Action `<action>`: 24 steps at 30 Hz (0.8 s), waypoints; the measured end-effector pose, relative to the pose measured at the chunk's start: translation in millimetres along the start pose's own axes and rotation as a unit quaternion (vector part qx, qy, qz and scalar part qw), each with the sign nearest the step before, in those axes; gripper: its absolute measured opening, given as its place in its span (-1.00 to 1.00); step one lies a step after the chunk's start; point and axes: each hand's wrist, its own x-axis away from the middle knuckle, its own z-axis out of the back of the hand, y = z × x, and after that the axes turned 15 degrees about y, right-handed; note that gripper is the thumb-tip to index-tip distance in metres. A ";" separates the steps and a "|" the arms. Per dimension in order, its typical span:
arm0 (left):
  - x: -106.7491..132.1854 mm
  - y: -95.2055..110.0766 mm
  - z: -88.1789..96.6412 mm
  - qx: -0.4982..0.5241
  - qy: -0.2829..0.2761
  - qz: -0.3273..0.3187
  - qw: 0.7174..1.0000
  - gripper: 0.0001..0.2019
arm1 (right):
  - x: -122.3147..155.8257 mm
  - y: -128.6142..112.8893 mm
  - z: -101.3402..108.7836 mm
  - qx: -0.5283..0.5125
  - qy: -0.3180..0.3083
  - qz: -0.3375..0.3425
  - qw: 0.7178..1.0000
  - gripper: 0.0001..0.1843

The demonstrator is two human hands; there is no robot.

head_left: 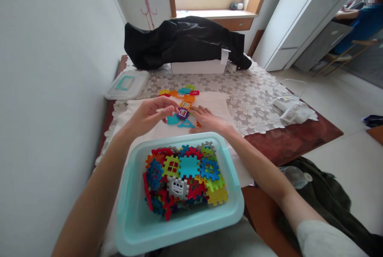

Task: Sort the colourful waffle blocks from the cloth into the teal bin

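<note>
In the head view, the left hand (154, 115) is hanging just beside the joined plastic pieces (189, 99), its thumb and curled fingers standing apart; whether it is touching any piece, I cannot tell. The right hand (208, 120) is lying nearly flat at their other side, its fingers spreading and reaching their edge. Between the hands, a purple piece (183, 113) with a white window is sitting next to an orange window piece (185, 104), and the whole group is resting on a white cloth (217, 103). Nearer the person, a pale green tub (131, 209) is holding a pile of loose pieces (189, 166). Beyond, a clear lid (131, 79) is lying on the lace tablecloth (254, 101), and a black cover (185, 38) is draping over a white box (197, 67).
</note>
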 end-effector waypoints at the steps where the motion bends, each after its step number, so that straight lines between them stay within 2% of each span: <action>1: -4.9 -20.7 -4.2 -0.013 0.047 -0.016 0.999 -0.40 | -1.4 -1.1 -3.2 -0.009 0.020 0.028 0.999 0.06; 2: -7.8 -40.9 -9.4 -0.044 0.079 -0.040 0.995 -0.36 | -3.0 -1.2 -6.9 -0.017 0.043 0.052 0.998 0.02; 4: -8.1 -76.0 -21.4 -0.140 0.095 -0.063 0.984 -0.15 | -6.5 0.6 -15.6 -0.026 0.087 0.070 0.993 0.06; 6: -2.9 -99.9 -32.8 -0.216 0.046 -0.037 0.975 0.00 | -9.9 3.8 -24.7 -0.025 0.120 0.064 0.990 0.12; 8: 3.8 -111.5 -40.9 -0.280 -0.009 -0.032 0.959 0.00 | -13.3 7.5 -31.8 -0.021 0.137 0.063 0.988 0.07; 11: 10.1 -113.1 -45.5 -0.319 -0.048 -0.062 0.944 -0.07 | -18.0 13.1 -36.2 -0.031 0.162 0.071 0.984 -0.16; 15: 10.7 -110.0 -46.4 -0.309 -0.018 -0.104 0.945 -0.16 | -21.5 17.2 -35.4 -0.053 0.196 0.076 0.976 -0.31; 20: 9.9 -112.1 -48.0 -0.299 0.012 -0.122 0.946 -0.36 | -20.8 15.1 -36.4 -0.113 0.215 0.114 0.963 -0.48; 24: 10.6 -112.3 -46.5 -0.291 0.021 -0.128 0.948 -0.44 | -23.4 16.3 -39.3 -0.152 0.228 0.144 0.951 -0.65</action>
